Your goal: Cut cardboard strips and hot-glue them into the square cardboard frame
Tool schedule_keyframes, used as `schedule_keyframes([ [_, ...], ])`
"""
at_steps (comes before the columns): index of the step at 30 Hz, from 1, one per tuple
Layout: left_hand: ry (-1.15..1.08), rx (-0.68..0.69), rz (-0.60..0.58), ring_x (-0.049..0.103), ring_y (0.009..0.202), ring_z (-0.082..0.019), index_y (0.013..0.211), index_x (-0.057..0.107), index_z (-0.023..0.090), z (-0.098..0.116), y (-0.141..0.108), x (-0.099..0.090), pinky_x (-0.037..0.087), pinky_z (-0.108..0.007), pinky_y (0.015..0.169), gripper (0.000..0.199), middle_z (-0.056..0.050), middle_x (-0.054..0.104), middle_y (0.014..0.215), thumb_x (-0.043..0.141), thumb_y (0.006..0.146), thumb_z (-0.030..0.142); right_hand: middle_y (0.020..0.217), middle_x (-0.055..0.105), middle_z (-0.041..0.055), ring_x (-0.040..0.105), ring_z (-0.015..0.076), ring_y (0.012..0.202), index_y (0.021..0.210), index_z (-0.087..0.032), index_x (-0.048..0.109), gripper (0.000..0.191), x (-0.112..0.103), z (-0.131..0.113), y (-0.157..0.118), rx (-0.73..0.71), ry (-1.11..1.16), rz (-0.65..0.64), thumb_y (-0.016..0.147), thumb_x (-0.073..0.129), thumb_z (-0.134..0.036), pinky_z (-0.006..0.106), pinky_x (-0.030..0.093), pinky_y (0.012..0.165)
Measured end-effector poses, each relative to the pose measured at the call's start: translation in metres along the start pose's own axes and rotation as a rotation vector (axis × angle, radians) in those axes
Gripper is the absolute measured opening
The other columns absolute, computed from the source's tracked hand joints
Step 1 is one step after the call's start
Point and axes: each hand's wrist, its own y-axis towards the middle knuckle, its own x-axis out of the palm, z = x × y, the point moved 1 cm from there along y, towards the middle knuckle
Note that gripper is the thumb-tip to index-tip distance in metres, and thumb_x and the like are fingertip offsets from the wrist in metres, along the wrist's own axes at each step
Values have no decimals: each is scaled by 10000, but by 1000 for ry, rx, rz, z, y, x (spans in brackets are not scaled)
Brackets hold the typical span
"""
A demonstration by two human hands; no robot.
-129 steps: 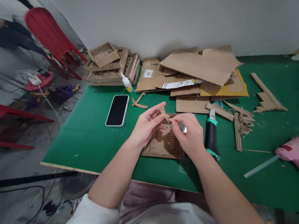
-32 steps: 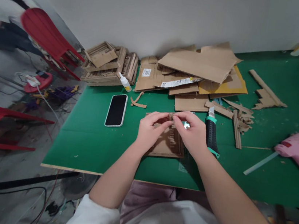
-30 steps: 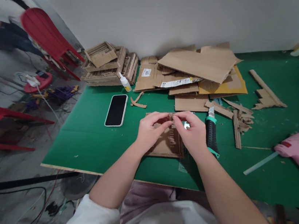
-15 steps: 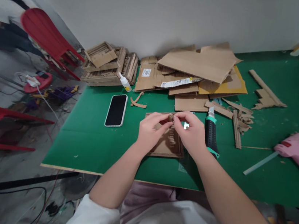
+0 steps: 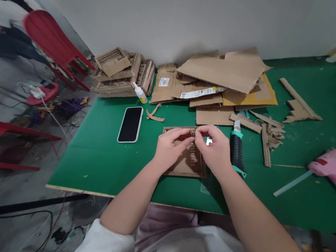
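I have the thumb and forefinger of my left hand [image 5: 170, 145] and of my right hand [image 5: 216, 145] brought together, the two pinches almost meeting, and between them I grip a small piece of cardboard [image 5: 192, 134]; my fingers cover so much of it that I cannot tell its full shape. Right beneath my fingers lies a shallow cardboard tray [image 5: 181, 168] with a low raised rim, its far edge just beyond my fingertips and its near edge between my wrists. Inside it, just below my pinch, a row of short ridges [image 5: 193, 156] runs toward me. The tray rests flat on the green tabletop [image 5: 98, 162]. Left of my fingers, well apart from them, lies a phone [image 5: 130, 124] with a dark screen, and between it and my fingers, a little farther off, a torn strip of cardboard [image 5: 156, 116]. Farther out to the left of my fingers a small white bottle [image 5: 140, 93] stands tilted beside stacked cardboard trays [image 5: 121, 80]. Straight beyond my fingers is a heap of cardboard sheets [image 5: 224, 73]. Just right of my right hand lies a utility knife [image 5: 238, 149], its blade end pointing away from me; past it are cardboard scraps [image 5: 267, 145], and farthest right a pink glue gun [image 5: 331, 164].
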Motion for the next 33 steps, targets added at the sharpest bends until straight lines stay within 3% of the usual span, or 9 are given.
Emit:
schedule_keyframes([
  [4, 27, 26, 18, 630, 823, -133, 939, 662, 205, -1, 0, -1, 526, -257, 735, 184, -34, 682, 926, 607, 769, 245, 732, 631, 10, 580, 108, 680, 749, -198, 575, 88, 2, 0, -1, -100, -5, 30, 786, 503, -163, 260, 482, 668],
  [9, 144, 173, 84, 622, 777, -110, 943, 661, 203, -2, 1, -1, 523, -238, 703, 175, -20, 686, 886, 587, 784, 197, 804, 671, 29, 606, 139, 770, 838, -207, 597, 118, 5, 4, -5, -299, -110, 92, 782, 512, -148, 300, 493, 723],
  [13, 234, 269, 108, 624, 799, -118, 992, 647, 210, -5, -1, -1, 522, -260, 735, 212, -23, 684, 908, 572, 795, 183, 833, 683, 24, 613, 143, 779, 873, -218, 602, 157, 6, 7, -8, -356, -178, 103, 773, 516, -132, 299, 499, 722],
  [20, 339, 409, 135, 623, 870, -131, 1052, 628, 221, -6, -2, -4, 512, -267, 789, 259, -34, 678, 960, 525, 823, 159, 824, 683, 19, 621, 139, 781, 848, -225, 592, 148, 6, 8, -8, -373, -200, 110, 765, 518, -128, 284, 498, 705],
  [28, 256, 350, 122, 628, 832, -114, 1005, 648, 221, -3, -1, -3, 524, -242, 755, 236, -24, 681, 948, 558, 798, 152, 752, 664, 6, 616, 115, 696, 773, -210, 574, 99, 6, 2, -7, -246, -114, 115, 767, 512, -132, 249, 505, 646],
  [33, 257, 327, 115, 625, 856, -119, 1020, 641, 235, -4, -1, -4, 522, -259, 773, 241, -19, 679, 955, 540, 812, 167, 790, 671, 9, 622, 118, 737, 831, -219, 591, 127, 5, 2, -6, -269, -97, 93, 776, 504, -144, 260, 509, 678],
])
